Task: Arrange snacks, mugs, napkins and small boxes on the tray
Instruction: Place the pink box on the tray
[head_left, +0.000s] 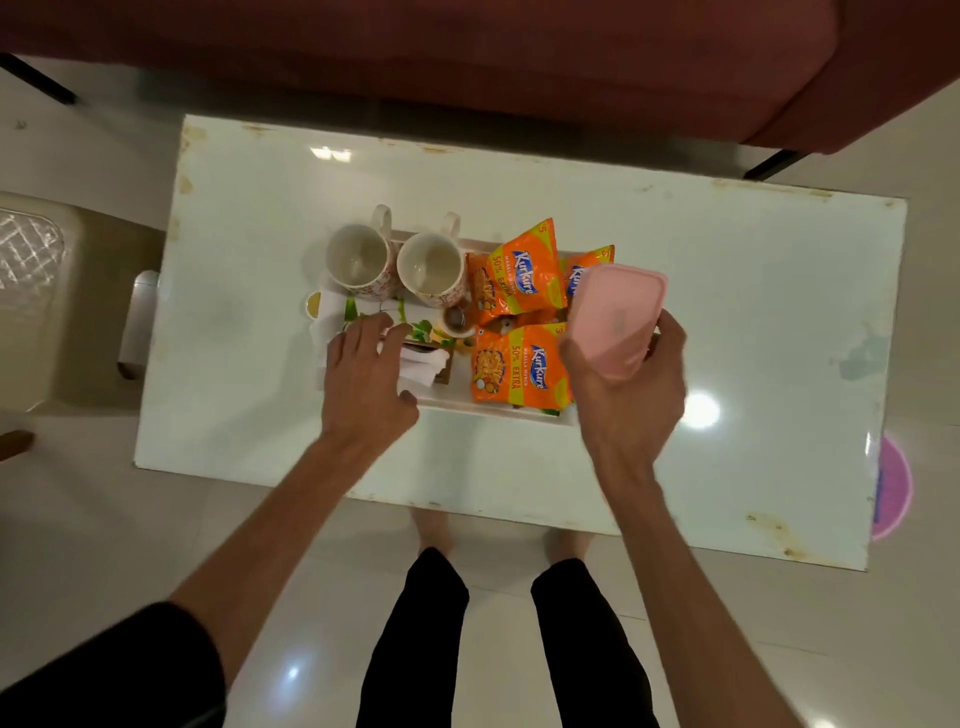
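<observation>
Over the tray's (452, 402) right end, the right hand (631, 387) grips the pink box (615, 317), long axis pointing away; left hand (366, 382) rests spread on napkins (423, 366).

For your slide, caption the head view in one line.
Right hand holds pink box over snack-filled tray; left hand on napkins.

Glossy white worktop (727, 312), edges chipped and stained. Dark red sofa (519, 52) beyond its far edge. Beige chair (47, 312) off the left end. Pink round mat (893, 488) on the floor by the right end.
</observation>
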